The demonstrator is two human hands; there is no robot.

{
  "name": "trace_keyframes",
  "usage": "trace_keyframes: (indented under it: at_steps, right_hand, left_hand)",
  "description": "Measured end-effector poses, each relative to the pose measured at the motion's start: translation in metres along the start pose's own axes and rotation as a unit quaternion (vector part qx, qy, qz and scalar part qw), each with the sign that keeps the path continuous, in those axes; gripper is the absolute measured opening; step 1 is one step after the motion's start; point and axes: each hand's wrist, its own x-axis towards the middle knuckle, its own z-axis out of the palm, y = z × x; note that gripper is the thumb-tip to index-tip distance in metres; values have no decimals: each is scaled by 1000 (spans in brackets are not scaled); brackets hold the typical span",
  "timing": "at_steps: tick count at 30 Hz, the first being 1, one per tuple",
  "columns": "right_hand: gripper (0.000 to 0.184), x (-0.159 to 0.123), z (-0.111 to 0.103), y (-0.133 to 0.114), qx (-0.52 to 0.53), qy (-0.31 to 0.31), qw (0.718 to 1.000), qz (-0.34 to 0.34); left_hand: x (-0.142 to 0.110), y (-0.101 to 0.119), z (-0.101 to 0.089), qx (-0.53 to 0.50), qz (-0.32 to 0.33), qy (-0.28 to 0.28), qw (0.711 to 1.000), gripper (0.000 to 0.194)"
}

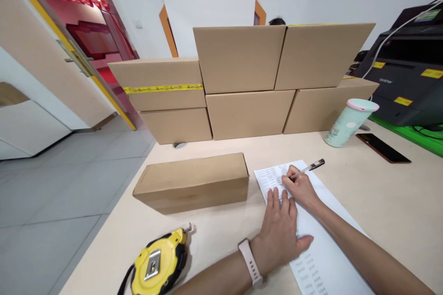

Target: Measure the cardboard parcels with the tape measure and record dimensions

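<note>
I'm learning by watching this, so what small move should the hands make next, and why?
Probably make a short mark on the paper: the right hand grips the pen beside rows of text, and the left hand rests on the same paper, which should steady it. The tape measure lies apart from both hands.

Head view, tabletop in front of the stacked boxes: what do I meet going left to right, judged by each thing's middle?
Yellow tape measure, long cardboard box, left hand, right hand with pen, mint cup, black phone.
</note>
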Motion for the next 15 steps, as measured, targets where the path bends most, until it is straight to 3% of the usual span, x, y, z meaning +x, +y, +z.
trace_keyframes:
  at_steps: [15]
  right_hand:
    - [23,0,1,3,3,8,1000,8]
  left_hand:
    - [-1,0,1,12,1,12,1000,86]
